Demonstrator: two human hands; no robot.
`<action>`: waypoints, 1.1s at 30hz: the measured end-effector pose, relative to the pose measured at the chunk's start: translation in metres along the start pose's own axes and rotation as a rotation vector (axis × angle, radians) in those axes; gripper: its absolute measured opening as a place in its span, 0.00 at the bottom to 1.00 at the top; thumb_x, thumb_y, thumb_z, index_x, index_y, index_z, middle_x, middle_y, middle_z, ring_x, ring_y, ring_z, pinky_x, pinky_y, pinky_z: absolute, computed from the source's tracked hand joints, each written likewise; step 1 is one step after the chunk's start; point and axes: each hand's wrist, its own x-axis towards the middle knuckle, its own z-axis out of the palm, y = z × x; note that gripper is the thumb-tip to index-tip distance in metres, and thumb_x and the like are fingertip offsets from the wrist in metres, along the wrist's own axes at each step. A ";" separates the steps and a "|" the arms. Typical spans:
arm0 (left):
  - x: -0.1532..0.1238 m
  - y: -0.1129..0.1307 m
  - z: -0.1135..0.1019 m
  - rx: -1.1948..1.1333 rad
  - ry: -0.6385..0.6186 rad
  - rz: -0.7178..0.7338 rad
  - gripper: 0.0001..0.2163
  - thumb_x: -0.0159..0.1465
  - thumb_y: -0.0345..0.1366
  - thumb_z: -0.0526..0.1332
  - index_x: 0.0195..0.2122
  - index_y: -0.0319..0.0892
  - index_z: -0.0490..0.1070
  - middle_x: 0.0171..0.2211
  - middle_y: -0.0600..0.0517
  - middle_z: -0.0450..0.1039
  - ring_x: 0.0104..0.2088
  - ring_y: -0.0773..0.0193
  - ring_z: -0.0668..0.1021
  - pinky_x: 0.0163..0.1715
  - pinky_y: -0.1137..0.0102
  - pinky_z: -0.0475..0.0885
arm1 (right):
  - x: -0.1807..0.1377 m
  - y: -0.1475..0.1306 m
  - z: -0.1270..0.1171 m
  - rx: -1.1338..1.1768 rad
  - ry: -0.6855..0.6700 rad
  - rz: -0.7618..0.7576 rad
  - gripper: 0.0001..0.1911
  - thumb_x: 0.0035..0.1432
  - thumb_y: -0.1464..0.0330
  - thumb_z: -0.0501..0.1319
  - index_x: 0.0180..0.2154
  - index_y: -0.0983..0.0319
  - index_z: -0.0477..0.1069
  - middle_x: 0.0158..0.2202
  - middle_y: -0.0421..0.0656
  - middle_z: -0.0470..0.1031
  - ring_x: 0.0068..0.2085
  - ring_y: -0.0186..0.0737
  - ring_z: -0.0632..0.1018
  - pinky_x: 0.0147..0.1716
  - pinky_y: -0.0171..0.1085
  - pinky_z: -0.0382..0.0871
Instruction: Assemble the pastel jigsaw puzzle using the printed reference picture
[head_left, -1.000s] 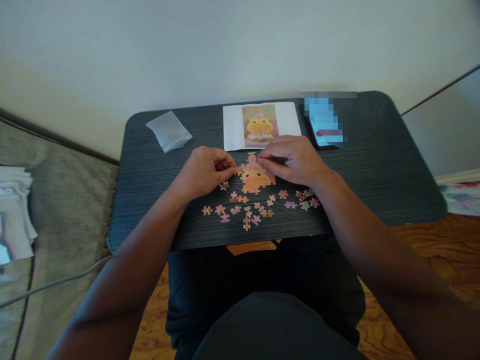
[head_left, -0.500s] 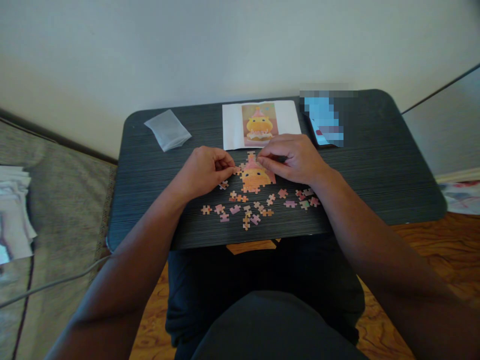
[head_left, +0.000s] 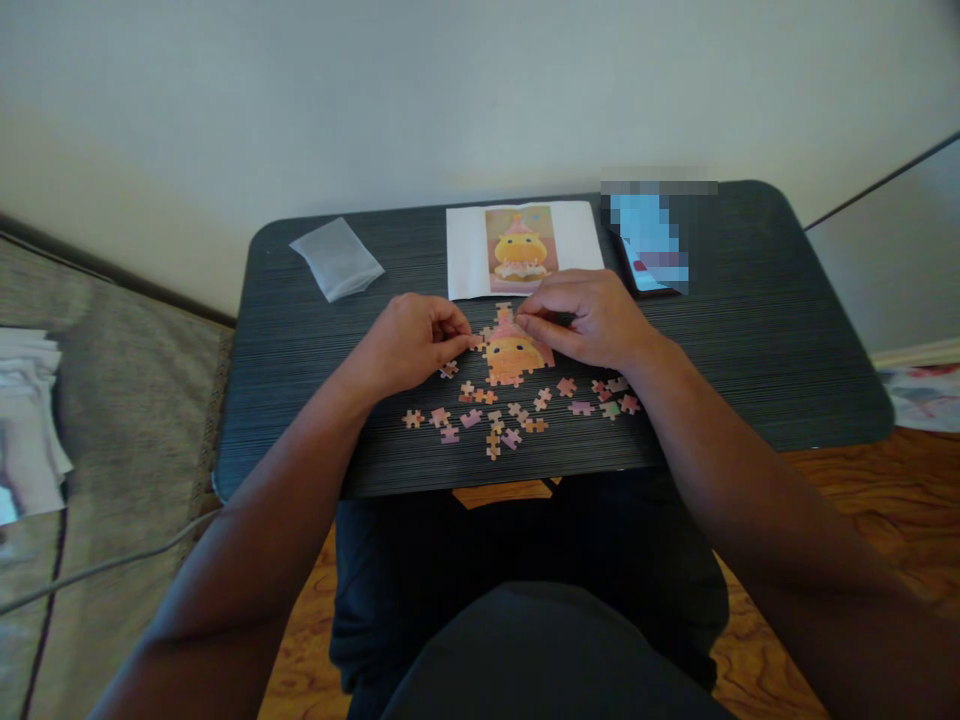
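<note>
Jigsaw section of joined yellow-and-pink pieces [head_left: 514, 358] lies flat on dark streaked tabletop [head_left: 750, 320]. Left hand [head_left: 409, 340], nearer its left edge, appears to pinch small orange jigsaw piece [head_left: 477, 343], long axis seemingly left-right, at that edge. Right hand [head_left: 585, 315]: thumb and forefinger together by section's far right; cannot tell if gripping anything. White printed paper sheet [head_left: 465, 255] beyond: no brand or writing readable.

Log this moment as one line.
left hand: at orange piece | right hand: at partial puzzle | loose pieces: scattered on table | picture sheet: beyond partial puzzle
</note>
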 end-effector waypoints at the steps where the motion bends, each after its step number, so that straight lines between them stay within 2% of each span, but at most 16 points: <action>1: 0.000 0.001 0.000 0.006 -0.001 -0.005 0.08 0.68 0.41 0.72 0.36 0.43 0.85 0.31 0.48 0.85 0.28 0.64 0.79 0.29 0.67 0.70 | 0.000 0.000 0.000 0.005 -0.009 -0.009 0.13 0.75 0.60 0.63 0.41 0.56 0.85 0.37 0.42 0.84 0.40 0.44 0.82 0.45 0.45 0.71; 6: -0.001 0.004 -0.001 0.043 -0.008 -0.007 0.08 0.68 0.41 0.71 0.35 0.43 0.85 0.31 0.49 0.85 0.28 0.64 0.79 0.29 0.67 0.69 | -0.001 0.002 0.004 0.049 -0.082 -0.066 0.11 0.73 0.60 0.67 0.43 0.57 0.87 0.40 0.44 0.86 0.42 0.45 0.84 0.46 0.45 0.72; 10: -0.001 0.004 -0.001 0.064 0.000 0.024 0.08 0.68 0.41 0.70 0.35 0.43 0.84 0.30 0.49 0.85 0.27 0.65 0.78 0.30 0.66 0.69 | -0.001 0.002 0.008 0.056 -0.132 -0.040 0.08 0.71 0.62 0.70 0.47 0.55 0.88 0.45 0.44 0.87 0.47 0.47 0.84 0.51 0.47 0.73; 23: -0.004 0.003 -0.004 0.058 -0.046 0.033 0.08 0.66 0.41 0.71 0.37 0.44 0.87 0.28 0.49 0.83 0.28 0.63 0.79 0.28 0.68 0.69 | 0.001 0.000 0.009 0.034 -0.168 -0.027 0.11 0.69 0.63 0.69 0.49 0.54 0.88 0.45 0.45 0.85 0.49 0.49 0.83 0.52 0.49 0.73; 33: -0.003 0.003 -0.004 0.133 -0.061 0.071 0.05 0.68 0.36 0.69 0.38 0.44 0.85 0.28 0.51 0.83 0.28 0.63 0.80 0.33 0.66 0.71 | 0.002 -0.001 0.009 0.023 -0.184 -0.023 0.12 0.70 0.63 0.68 0.50 0.55 0.88 0.45 0.46 0.85 0.49 0.49 0.83 0.53 0.49 0.74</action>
